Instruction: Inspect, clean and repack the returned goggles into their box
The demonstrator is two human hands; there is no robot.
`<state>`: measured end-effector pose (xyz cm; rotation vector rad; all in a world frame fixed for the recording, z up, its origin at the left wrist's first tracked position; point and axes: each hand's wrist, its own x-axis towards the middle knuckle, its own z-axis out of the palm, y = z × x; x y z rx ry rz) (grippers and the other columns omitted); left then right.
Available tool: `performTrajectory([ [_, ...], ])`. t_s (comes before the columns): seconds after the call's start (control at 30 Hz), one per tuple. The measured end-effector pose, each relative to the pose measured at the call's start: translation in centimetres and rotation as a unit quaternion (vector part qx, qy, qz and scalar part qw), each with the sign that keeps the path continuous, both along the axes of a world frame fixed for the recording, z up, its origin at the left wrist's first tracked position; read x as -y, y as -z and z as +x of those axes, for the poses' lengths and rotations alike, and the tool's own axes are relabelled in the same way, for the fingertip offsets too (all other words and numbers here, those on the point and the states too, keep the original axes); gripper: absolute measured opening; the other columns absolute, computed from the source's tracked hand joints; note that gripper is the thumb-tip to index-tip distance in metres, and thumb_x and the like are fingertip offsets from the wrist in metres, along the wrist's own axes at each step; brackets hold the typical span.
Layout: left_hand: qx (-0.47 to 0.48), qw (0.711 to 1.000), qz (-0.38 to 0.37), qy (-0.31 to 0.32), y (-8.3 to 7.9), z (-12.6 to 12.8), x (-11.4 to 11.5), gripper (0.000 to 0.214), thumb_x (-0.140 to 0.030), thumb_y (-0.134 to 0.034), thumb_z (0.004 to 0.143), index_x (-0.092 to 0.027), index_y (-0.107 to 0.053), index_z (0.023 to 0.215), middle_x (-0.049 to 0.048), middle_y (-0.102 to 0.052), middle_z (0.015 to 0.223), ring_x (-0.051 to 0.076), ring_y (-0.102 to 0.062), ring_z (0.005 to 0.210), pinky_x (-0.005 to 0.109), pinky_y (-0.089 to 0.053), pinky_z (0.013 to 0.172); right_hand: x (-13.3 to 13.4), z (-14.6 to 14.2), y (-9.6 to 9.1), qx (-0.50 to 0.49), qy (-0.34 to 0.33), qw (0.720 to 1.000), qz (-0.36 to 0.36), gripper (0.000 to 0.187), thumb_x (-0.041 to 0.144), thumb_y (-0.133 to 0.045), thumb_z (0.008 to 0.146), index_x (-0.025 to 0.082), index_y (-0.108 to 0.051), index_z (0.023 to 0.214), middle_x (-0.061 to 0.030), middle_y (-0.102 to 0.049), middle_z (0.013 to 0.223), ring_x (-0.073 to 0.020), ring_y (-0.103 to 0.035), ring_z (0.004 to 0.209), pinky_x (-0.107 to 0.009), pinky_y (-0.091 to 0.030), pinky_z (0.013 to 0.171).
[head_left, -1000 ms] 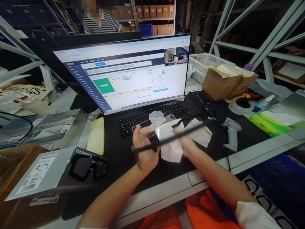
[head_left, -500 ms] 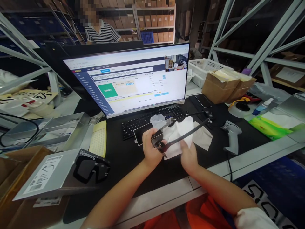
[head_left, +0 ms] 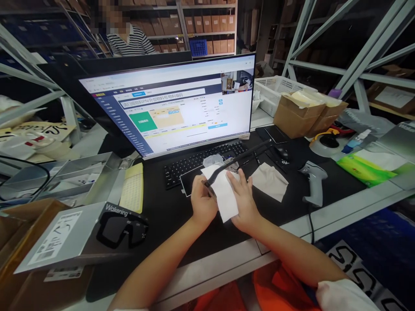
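A pair of black sunglasses (head_left: 223, 169) is in my left hand (head_left: 203, 202), gripped near the frame, with the temples pointing away to the upper right. Most of the lenses are hidden behind a white wipe (head_left: 226, 201). My right hand (head_left: 245, 204) holds the wipe's right edge against the glasses, its visible fingers somewhat spread. A beige cloth (head_left: 269, 181) lies flat on the black desk mat just right of my hands. Behind them rest a crumpled clear plastic bag (head_left: 212, 161) and a dark flat panel with a white edge (head_left: 191, 179).
A monitor (head_left: 181, 116) and keyboard (head_left: 175, 170) stand ahead. On the right are a barcode scanner (head_left: 314, 181), mouse (head_left: 281, 152), tape dispenser (head_left: 326, 142) and cardboard boxes (head_left: 295, 114). A grey glasses box (head_left: 87, 235) and yellow pad (head_left: 132, 188) sit left. Someone in stripes (head_left: 131, 42) is behind.
The glasses have turned, so the dark lens is now mostly covered. My right hand has moved left and up with the wipe, its fingers now spread towards the glasses.
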<state>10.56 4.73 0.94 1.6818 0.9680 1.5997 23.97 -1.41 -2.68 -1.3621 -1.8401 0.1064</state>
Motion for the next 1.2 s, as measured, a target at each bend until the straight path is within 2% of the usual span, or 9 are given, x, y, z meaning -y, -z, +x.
performTrajectory([
  [0.2,0.007,1.000,-0.001,0.028,-1.0,0.1,0.1,0.043,-0.029,-0.088,0.062,-0.019,-0.071,0.101,0.0049,-0.068,0.097,0.021,-0.067,0.087,0.032,-0.057,0.078,-0.3,0.6,-0.2,0.021,-0.026,0.999,0.011,0.049,0.029,-0.045,0.095,0.023,-0.056,0.143,-0.0095,-0.032,0.164,-0.0335,0.003,0.157,-0.070,-0.001,0.120],
  [0.3,0.008,0.999,-0.021,0.045,-1.5,-0.3,-0.3,0.031,-0.029,-0.088,0.065,-0.018,-0.069,0.087,0.0014,-0.065,0.087,0.016,-0.064,0.078,0.027,-0.056,0.072,-0.5,1.1,-0.7,0.054,0.002,0.999,-0.001,0.043,0.025,-0.048,0.095,0.023,-0.062,0.135,-0.0105,-0.033,0.164,-0.0363,0.005,0.156,-0.076,0.002,0.115],
  [0.4,0.008,0.996,-0.026,0.079,-2.1,-0.9,-0.9,0.027,-0.031,-0.086,0.071,-0.017,-0.066,0.082,0.0008,-0.063,0.082,0.013,-0.062,0.073,0.023,-0.055,0.069,-0.8,1.6,-1.3,0.069,0.021,0.997,-0.014,0.042,0.020,-0.050,0.094,0.025,-0.064,0.133,-0.0108,-0.029,0.166,-0.0387,0.005,0.156,-0.081,0.001,0.111],
  [0.67,0.008,0.990,-0.065,0.123,-2.5,-2.2,-2.3,0.039,-0.038,-0.084,0.076,-0.016,-0.069,0.104,0.0055,-0.070,0.088,0.017,-0.068,0.080,0.026,-0.057,0.072,-1.2,2.5,-1.7,0.068,0.042,0.996,-0.029,0.054,0.011,-0.050,0.089,0.029,-0.058,0.139,-0.0099,-0.022,0.168,-0.0420,0.003,0.155,-0.085,0.003,0.107],
  [0.87,0.097,0.987,-0.054,0.119,-1.4,-3.5,-4.1,0.044,-0.036,-0.083,0.079,-0.023,-0.066,0.118,0.0048,-0.071,0.099,0.021,-0.073,0.098,0.036,-0.057,0.094,-1.9,3.3,-0.3,-0.138,0.085,0.985,0.053,0.027,0.027,-0.054,0.094,0.023,-0.069,0.116,-0.0069,-0.025,0.167,-0.0340,-0.002,0.157,-0.067,-0.002,0.121],
  [0.93,0.112,0.986,-0.007,0.123,-1.6,-3.9,-4.4,0.047,-0.037,-0.083,0.079,-0.026,-0.065,0.120,0.0042,-0.070,0.102,0.023,-0.073,0.103,0.040,-0.056,0.099,-2.5,3.3,0.1,-0.304,0.085,0.949,0.023,0.030,0.037,-0.056,0.094,0.021,-0.069,0.117,-0.0090,-0.040,0.161,-0.0302,-0.019,0.155,-0.057,-0.017,0.124],
  [1.03,0.097,0.982,0.053,0.150,-2.0,-4.0,-4.2,0.046,-0.040,-0.081,0.081,-0.030,-0.064,0.123,0.0045,-0.070,0.105,0.024,-0.072,0.104,0.043,-0.057,0.099,-3.3,2.8,-0.1,-0.565,0.101,0.812,-0.105,0.037,0.046,-0.063,0.088,0.018,-0.071,0.110,-0.0108,-0.071,0.123,-0.0310,-0.058,0.129,-0.051,-0.042,0.114],
  [1.1,0.083,0.978,0.073,0.179,-2.2,-3.9,-3.9,0.047,-0.042,-0.081,0.081,-0.033,-0.064,0.123,0.0050,-0.068,0.108,0.025,-0.072,0.106,0.044,-0.057,0.099,-3.5,2.3,-0.7,-0.674,0.092,0.718,-0.146,0.033,0.044,-0.069,0.081,0.016,-0.072,0.099,-0.0081,-0.076,0.099,-0.0302,-0.068,0.110,-0.049,-0.050,0.104],
  [1.2,0.060,0.968,0.103,0.219,-2.3,-3.5,-3.2,0.050,-0.043,-0.083,0.077,-0.032,-0.066,0.123,0.0060,-0.064,0.107,0.026,-0.069,0.108,0.044,-0.056,0.100,-3.3,1.8,-1.7,-0.744,0.053,0.649,-0.152,0.022,0.037,-0.074,0.076,0.017,-0.070,0.085,-0.0052,-0.074,0.083,-0.0276,-0.071,0.099,-0.044,-0.055,0.097],
])
